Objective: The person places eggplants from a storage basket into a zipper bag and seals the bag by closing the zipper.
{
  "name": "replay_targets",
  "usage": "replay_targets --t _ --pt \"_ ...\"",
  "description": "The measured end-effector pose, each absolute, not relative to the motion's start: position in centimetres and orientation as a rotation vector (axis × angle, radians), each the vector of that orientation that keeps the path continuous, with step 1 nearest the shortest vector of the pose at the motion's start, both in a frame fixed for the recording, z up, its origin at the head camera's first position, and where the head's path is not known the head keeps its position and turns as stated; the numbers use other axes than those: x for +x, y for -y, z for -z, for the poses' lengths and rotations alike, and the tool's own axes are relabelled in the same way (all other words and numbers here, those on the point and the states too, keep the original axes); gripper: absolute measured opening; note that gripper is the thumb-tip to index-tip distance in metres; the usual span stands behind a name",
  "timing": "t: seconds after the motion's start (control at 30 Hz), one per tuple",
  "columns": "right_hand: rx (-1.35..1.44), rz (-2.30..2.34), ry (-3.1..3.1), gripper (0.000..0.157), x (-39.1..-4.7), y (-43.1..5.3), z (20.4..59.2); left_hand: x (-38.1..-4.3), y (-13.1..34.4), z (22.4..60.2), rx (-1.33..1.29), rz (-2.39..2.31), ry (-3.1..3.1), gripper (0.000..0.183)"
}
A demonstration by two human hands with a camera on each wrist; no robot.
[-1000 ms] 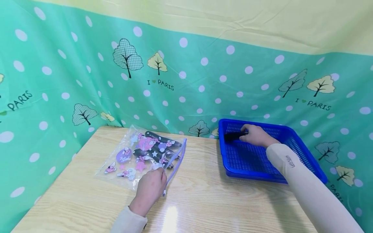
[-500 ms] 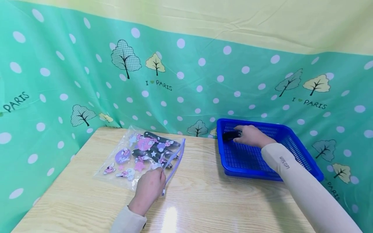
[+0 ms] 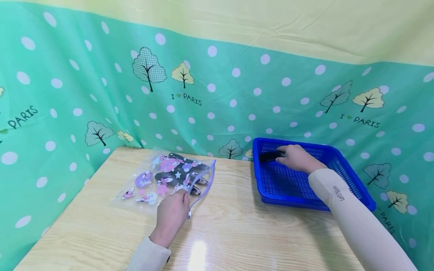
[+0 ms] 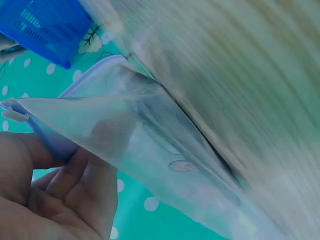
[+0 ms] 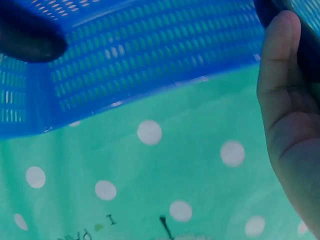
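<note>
In the head view my left hand (image 3: 173,212) pinches the zip edge of a clear plastic zip bag (image 3: 129,203) with pink and purple cartoon prints. Several long black things (image 3: 166,178) with rounded ends lie inside it, their paler mottled ends towards the mouth. The left wrist view shows thumb and fingers on the rim beside the zip slider (image 4: 15,115), the mouth gaping. My right hand (image 3: 296,158) reaches into a blue mesh basket (image 3: 291,205) and holds a dark, long thing (image 3: 271,156) against its left side; I cannot tell its kind.
In the right wrist view another dark rounded end (image 5: 32,40) shows over the basket. The light wood table (image 3: 230,226) meets a green dotted cloth (image 3: 210,101) behind and at both sides. The bag lies left of the basket, with bare wood between.
My left hand has drawn the bag's rim slightly up and back, so the mouth gapes more and the black things' ends show better. The right hand stays in the basket, shifting only a little.
</note>
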State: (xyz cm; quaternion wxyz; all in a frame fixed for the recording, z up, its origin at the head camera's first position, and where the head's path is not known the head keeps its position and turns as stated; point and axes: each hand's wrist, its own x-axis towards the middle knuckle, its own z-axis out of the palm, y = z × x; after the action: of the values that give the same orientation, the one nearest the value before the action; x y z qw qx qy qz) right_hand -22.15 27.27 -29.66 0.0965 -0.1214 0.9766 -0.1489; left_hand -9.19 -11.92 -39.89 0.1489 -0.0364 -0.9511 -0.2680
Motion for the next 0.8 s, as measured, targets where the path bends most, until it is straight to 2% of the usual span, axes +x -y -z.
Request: replay_targets --t 0.2,0.33,0.57,0.8 --pt "-0.265 0.743 -2.887 0.065 -19.0 -28.4 26.3 -9.2 12.0 39.7 -0.077 0.839 2.708 0.010" --pt "-0.281 1.005 -2.851 0.064 -16.4 -28.2 25.6 -9.3 12.0 39.6 -0.040 0.873 2.695 0.012" --pt "-0.392 1.396 -2.615 0.050 -12.5 -24.2 28.0 -9.3 11.8 39.6 0.017 0.897 2.694 0.013" --pt "-0.455 1.426 -2.489 0.054 -10.3 -19.0 30.7 -9.2 11.6 39.5 0.049 0.939 2.659 0.018"
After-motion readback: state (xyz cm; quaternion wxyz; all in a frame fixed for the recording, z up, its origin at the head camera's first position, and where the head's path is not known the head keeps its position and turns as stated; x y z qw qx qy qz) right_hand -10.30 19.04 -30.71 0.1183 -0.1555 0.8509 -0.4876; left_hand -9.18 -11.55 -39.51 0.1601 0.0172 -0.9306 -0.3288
